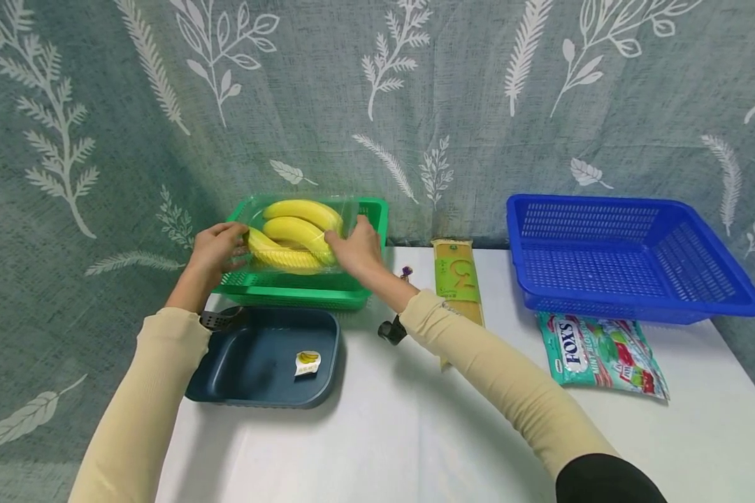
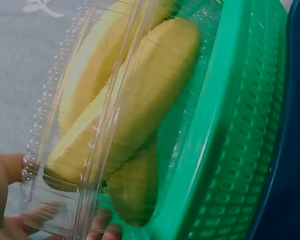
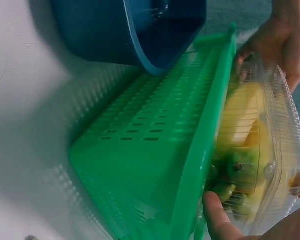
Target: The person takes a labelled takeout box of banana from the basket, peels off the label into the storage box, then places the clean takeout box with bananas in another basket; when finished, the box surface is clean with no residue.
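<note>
A clear plastic clamshell box (image 1: 346, 209) of yellow bananas (image 1: 298, 234) is at the opening of a green perforated basket (image 1: 289, 297). My left hand (image 1: 217, 248) grips the box's left end; in the left wrist view its fingers (image 2: 97, 225) are seen partly through the plastic. The right end is held by my right hand (image 1: 357, 246). In the right wrist view, one of that hand's fingers (image 3: 217, 212) lies by the basket rim, below the box. The box is level with or slightly above the rim; how much it rests on the basket is hidden.
In front of the green basket stands a navy basin (image 1: 258, 356) with a small banana-picture card (image 1: 307, 362) in it. Rightward lie a wrapped candy (image 1: 405, 272), a pasta packet (image 1: 458, 279), a blue basket (image 1: 604, 307) and a FOX'S candy bag (image 1: 604, 353). A curtain (image 1: 327, 105) hangs behind.
</note>
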The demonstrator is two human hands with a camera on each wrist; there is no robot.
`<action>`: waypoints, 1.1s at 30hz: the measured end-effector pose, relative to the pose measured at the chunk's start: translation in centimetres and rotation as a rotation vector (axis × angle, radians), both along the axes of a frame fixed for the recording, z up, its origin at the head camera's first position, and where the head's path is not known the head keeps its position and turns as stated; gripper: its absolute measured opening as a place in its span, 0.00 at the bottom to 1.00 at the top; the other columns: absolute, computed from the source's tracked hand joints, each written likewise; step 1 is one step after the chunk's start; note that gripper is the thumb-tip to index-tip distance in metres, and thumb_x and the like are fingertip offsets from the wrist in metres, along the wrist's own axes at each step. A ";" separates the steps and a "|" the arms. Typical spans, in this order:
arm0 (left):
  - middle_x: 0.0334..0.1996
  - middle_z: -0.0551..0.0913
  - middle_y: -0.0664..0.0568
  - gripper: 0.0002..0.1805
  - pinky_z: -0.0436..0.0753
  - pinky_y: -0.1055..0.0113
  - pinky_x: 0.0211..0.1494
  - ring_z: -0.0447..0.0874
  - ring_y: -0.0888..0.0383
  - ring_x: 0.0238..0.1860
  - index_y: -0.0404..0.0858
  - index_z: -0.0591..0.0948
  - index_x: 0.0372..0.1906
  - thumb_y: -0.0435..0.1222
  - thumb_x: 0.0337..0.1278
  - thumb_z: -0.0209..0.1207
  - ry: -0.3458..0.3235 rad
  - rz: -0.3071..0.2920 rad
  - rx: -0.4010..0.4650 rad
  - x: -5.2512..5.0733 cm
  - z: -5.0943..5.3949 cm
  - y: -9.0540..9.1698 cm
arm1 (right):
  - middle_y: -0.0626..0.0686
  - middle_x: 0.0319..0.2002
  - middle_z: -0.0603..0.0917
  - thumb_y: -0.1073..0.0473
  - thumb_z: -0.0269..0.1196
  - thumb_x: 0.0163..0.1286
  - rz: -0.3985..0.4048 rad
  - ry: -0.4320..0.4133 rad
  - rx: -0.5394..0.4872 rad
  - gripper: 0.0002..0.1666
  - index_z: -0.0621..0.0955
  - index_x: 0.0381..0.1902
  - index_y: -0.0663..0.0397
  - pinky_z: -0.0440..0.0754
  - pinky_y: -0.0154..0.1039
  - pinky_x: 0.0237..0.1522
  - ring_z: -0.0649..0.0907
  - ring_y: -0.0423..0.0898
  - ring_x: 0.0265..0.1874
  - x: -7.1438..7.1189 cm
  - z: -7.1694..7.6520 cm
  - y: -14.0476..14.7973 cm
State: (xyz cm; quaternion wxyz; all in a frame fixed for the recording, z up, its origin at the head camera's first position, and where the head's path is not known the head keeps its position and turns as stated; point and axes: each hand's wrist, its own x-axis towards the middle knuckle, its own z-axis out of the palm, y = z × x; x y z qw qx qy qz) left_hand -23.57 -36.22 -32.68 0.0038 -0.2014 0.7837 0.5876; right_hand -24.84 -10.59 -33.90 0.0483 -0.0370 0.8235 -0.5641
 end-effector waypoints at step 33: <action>0.74 0.55 0.31 0.34 0.69 0.40 0.67 0.62 0.34 0.69 0.33 0.48 0.80 0.35 0.72 0.35 -0.106 -0.220 -0.194 -2.8 -3.4 0.2 | 0.68 0.77 0.48 0.61 0.51 0.74 0.076 -0.285 0.156 0.48 0.37 0.80 0.56 0.60 0.37 0.11 0.55 0.42 0.08 -2.3 -2.3 -2.6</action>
